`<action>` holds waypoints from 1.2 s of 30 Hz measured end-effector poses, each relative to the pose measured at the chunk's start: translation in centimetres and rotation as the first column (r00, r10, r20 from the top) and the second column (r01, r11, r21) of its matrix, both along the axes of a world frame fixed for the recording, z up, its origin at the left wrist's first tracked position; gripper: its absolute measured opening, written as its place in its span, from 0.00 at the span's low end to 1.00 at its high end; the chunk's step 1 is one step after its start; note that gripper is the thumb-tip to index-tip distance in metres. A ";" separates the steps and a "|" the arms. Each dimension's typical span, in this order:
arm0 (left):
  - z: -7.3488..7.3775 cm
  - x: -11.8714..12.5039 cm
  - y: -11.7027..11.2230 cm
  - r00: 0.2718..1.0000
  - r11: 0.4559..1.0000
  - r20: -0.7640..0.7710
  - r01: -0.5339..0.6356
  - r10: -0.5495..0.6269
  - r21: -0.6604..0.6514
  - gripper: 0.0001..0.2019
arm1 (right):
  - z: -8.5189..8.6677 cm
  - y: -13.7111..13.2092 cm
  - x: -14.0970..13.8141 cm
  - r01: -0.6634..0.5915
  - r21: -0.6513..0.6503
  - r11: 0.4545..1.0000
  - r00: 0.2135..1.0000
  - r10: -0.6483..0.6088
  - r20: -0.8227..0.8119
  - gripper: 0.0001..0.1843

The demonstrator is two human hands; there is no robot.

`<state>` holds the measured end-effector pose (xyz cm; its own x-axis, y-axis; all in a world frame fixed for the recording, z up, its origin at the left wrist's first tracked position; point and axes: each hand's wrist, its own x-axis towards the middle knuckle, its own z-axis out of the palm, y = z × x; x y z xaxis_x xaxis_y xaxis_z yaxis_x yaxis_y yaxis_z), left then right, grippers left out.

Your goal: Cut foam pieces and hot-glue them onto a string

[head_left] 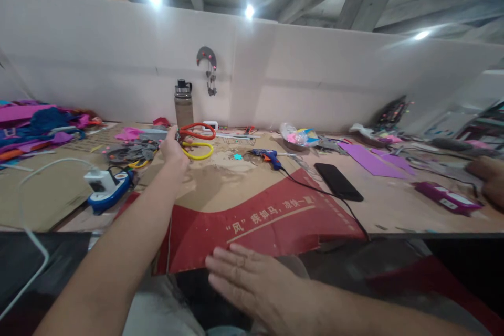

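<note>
My left hand (175,151) stretches out over the left part of the table. Its fingers are closed round scissors whose large loop handles, one red (199,130) and one yellow (200,151), point right; the hand hides the other end. Near the front edge of the red and tan cardboard sheet (271,228), my right hand (246,278) is held flat with its fingers extended and nothing in it. On the cardboard lie a small turquoise cutout (237,157) and a blue glue gun (268,157) with a black cord.
A bottle (184,107) stands behind my left hand. Left are a blue power strip (110,191), grey scraps (134,152) and coloured felt (43,121). Right are a black phone (338,181), purple sheets (370,160), a magenta pack (447,197) and another person's hand (490,173).
</note>
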<state>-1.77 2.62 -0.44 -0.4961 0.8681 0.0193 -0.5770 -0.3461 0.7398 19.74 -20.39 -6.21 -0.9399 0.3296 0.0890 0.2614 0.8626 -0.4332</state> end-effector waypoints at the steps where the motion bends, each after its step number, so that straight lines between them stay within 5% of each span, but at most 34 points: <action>1: 0.0 0.1 0.0 1.000 1.000 -0.003 0.001 -0.001 -0.003 0.08 | 0.3 -0.3 -0.1 -0.062 -0.026 0.998 0.998 0.062 -0.024 0.33; 3: 0.0 0.2 -0.1 1.000 1.000 -0.009 -0.001 0.001 -0.011 0.09 | 1.0 0.2 0.0 -0.074 -0.055 0.996 0.994 0.069 -0.087 0.31; 5: 0.0 0.3 -0.2 1.000 1.000 -0.020 -0.004 0.004 -0.013 0.09 | 1.9 1.9 0.4 0.115 -0.040 0.993 0.979 -0.120 -0.167 0.34; 7: 0.0 0.4 -0.2 0.999 1.000 -0.035 -0.012 0.012 -0.004 0.09 | 2.5 4.2 0.6 0.368 -0.006 0.930 0.917 -0.364 -0.162 0.34; 10: 0.0 0.5 -0.2 0.998 1.000 -0.055 -0.021 0.021 0.002 0.08 | 2.4 6.4 0.3 0.491 0.042 0.870 0.871 -0.490 -0.038 0.35; 14: -0.1 0.4 0.0 0.998 1.000 -0.067 -0.016 0.015 -0.007 0.07 | 1.0 3.9 -1.6 0.224 0.058 0.973 0.974 -0.224 -0.010 0.44; 16: -0.1 0.4 0.0 0.997 1.000 -0.076 -0.009 0.008 -0.014 0.07 | 0.4 1.4 -2.5 0.048 0.031 0.998 0.996 -0.045 -0.074 0.38; 18: -0.2 0.4 0.0 0.996 1.000 -0.085 -0.008 0.006 -0.023 0.07 | 0.3 -0.4 -3.0 -0.222 0.000 0.975 0.967 0.220 -0.127 0.28; 20: -0.2 0.4 0.1 0.996 1.000 -0.083 -0.016 0.014 -0.024 0.07 | 0.7 -0.7 -2.5 -0.331 -0.034 0.943 0.931 0.321 -0.173 0.26; 21: -0.3 0.3 0.2 0.997 1.000 -0.081 -0.020 0.018 -0.022 0.07 | 1.0 -0.2 -1.9 -0.287 -0.049 0.957 0.943 0.274 -0.187 0.26; 23: -0.5 0.2 0.3 0.997 1.000 -0.078 -0.017 0.016 -0.012 0.08 | 1.7 1.7 -0.1 0.028 -0.060 0.998 0.967 -0.042 -0.252 0.27; 26: -0.7 0.1 0.6 0.996 1.000 -0.086 0.001 0.000 0.010 0.08 | 1.9 5.7 2.6 0.508 0.006 0.861 0.850 -0.500 -0.163 0.32; 28: -0.8 0.1 0.7 0.996 1.000 -0.092 -0.004 0.006 0.021 0.07 | 1.5 7.6 3.2 0.605 0.059 0.794 0.796 -0.604 -0.047 0.36; 30: -0.8 0.2 0.6 0.995 1.000 -0.099 -0.014 0.016 0.022 0.07 | 1.0 8.1 2.3 0.561 0.079 0.824 0.823 -0.566 0.053 0.40; 33: -0.7 0.3 0.5 0.994 1.000 -0.110 -0.012 0.013 0.011 0.06 | 1.0 6.0 -0.8 0.318 0.070 0.945 0.945 -0.322 0.052 0.45; 36: -0.7 0.2 0.4 0.994 1.000 -0.110 -0.003 0.003 0.004 0.07 | 1.9 2.7 -3.4 0.057 0.028 0.998 0.998 -0.057 -0.011 0.41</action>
<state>-1.53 3.07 -1.13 -0.4933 0.8664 0.0770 -0.4909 -0.3504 0.7976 16.29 -17.72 -4.34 -0.9188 0.3796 0.1081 0.3061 0.8584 -0.4117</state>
